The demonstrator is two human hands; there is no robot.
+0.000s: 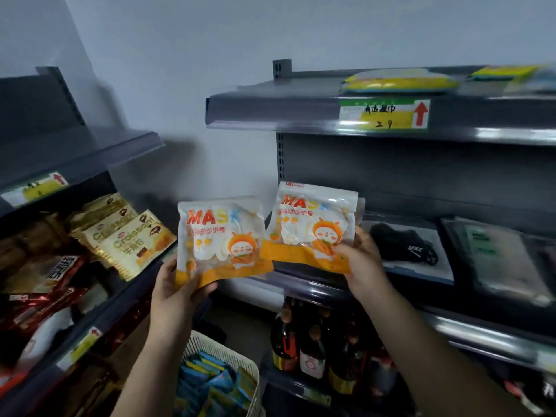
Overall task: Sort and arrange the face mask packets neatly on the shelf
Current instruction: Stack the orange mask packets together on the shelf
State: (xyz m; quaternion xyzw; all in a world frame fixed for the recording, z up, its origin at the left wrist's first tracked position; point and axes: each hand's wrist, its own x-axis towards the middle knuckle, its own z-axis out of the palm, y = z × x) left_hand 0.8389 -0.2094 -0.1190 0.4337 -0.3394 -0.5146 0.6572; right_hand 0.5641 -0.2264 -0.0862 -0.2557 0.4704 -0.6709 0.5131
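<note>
Left hand: the left hand (177, 284) grips the lower left corner of the left mask packet (221, 239), fingers curled under the orange bottom edge, thumb on the front.
Right hand: the right hand (362, 260) grips the lower right corner of the right mask packet (311, 227), fingers wrapped round the edge.
Hand spacing: the hands are well apart, one packet in each.
Packet position: both packets are upright and face the camera. The left one hangs in the gap between the two shelf units; the right one is at the left end of the middle shelf (313, 285), and whether it rests on the shelf cannot be told.
Packet overlap: the inner edges of the two packets touch or overlap slightly.
Risk, slip: each packet is glossy film held by one corner only, so a loose grip can let it rotate or drop, probably into the white basket (255, 383) or beside the bottles (298, 347) below.
Risk, collision: the black mask packet (406, 245) lies just to the right; sliding the new packets in sideways can push it askew.
Risk, misalignment: placing both at once with overlapped edges can leave an uneven, tilted row.
Risk, wrong shelf: the snack shelf with croissant packs (129, 239) is close to the left packet.
</note>
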